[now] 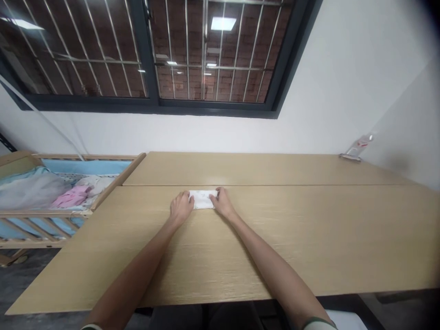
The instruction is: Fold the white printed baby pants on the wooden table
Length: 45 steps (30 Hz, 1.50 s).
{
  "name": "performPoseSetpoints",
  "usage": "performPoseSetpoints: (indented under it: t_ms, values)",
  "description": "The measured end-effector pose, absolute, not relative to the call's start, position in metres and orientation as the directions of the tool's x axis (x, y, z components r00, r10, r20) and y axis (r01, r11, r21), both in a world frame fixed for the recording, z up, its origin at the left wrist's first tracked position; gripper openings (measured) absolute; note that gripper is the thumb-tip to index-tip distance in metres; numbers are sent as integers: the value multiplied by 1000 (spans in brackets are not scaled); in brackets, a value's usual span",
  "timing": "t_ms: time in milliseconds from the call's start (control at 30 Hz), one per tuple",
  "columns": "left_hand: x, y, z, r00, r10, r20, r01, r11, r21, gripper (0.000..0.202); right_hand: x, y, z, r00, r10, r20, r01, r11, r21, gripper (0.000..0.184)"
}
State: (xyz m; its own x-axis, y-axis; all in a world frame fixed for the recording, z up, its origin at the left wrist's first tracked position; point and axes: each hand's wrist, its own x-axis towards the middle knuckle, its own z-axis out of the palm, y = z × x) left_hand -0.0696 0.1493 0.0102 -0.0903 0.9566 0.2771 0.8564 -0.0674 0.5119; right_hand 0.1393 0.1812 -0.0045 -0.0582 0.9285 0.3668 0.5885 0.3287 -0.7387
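Observation:
A small white folded cloth-like piece (202,200) with faint marks lies on the wooden tabletop (213,247), close to the seam between two boards. My left hand (181,206) grips its left end, thumb on top and fingers curled at the far side. At the right end, my right hand (222,201) holds it in the same manner. Both forearms reach forward over the table. The undersides of the fingers are hidden, and the exact kind of the white piece cannot be made out.
A wooden crib (117,183) with blue lining, pale bedding and a pink cloth (71,196) adjoins the table on the left. A clear item with red print (359,145) stands at the far right corner by the wall. Behind the table is a barred window (213,50).

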Motion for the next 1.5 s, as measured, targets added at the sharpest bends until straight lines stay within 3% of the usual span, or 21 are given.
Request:
performPoseSetpoints:
  t_ms: [133,233,333,400,467,633,933,1033,1200,1333,1500]
  values:
    - [-64,144,12,-93,929,359,882,-91,463,32,138,180,-2,-17,958,286,612,236,-755,43]
    - [-60,142,14,-14,895,446,878,-202,433,46,133,168,7,24,933,358,673,249,-696,51]
    - [-54,142,11,192,821,538,820,-435,371,59,125,153,15,-197,831,520,746,471,-471,53]
    - [-52,143,5,308,805,508,791,-513,333,66,120,147,16,-407,762,504,729,603,-323,54]
    - [-52,144,-1,350,846,402,811,-488,323,70,117,146,14,-506,751,425,724,637,-264,57]
    - [-59,145,-11,332,897,292,852,-418,316,77,121,153,8,-501,815,293,774,573,-270,62]
    - [-75,135,-13,267,927,262,890,-341,302,86,145,149,12,-471,854,221,780,520,-347,78]
    - [-83,135,-8,310,902,301,873,-395,286,85,149,148,14,-477,834,278,771,549,-322,79]
    - [-90,139,2,441,828,346,795,-539,277,72,155,146,17,-585,739,334,683,671,-289,71]
    - [-89,143,1,409,848,338,791,-514,332,69,158,150,15,-575,767,285,692,641,-332,70]
    - [-84,144,4,359,838,411,779,-512,363,49,151,159,15,-522,774,358,706,627,-328,60]
